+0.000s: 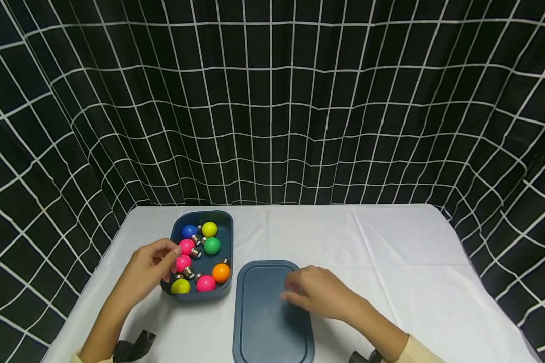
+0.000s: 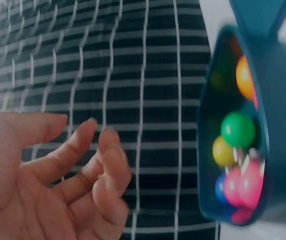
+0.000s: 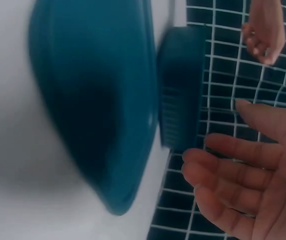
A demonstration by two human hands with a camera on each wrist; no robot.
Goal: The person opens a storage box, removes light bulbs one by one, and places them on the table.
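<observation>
Fingers (image 2: 65, 156) of the left hand (image 1: 147, 268) are loosely bent and empty, thumb apart from fingertips, above the left rim of a dark blue-grey, round-cornered box (image 1: 206, 297). Within the box, two shiny pink round bulbs with silvery screw bases, one upper (image 1: 186, 246) and one lower (image 1: 182, 262), appear just beside these fingertips. Farther right of them are a green round bulb (image 1: 212, 246) and an orange round bulb (image 1: 221, 273). Right-hand fingers, likewise relaxed and empty, belong to the right hand (image 1: 320, 292), over the right edge of a flat blue-grey rectangular lid or tray (image 1: 268, 327). Beneath both hands spreads a white-cloth-covered bench (image 1: 413, 282).
</observation>
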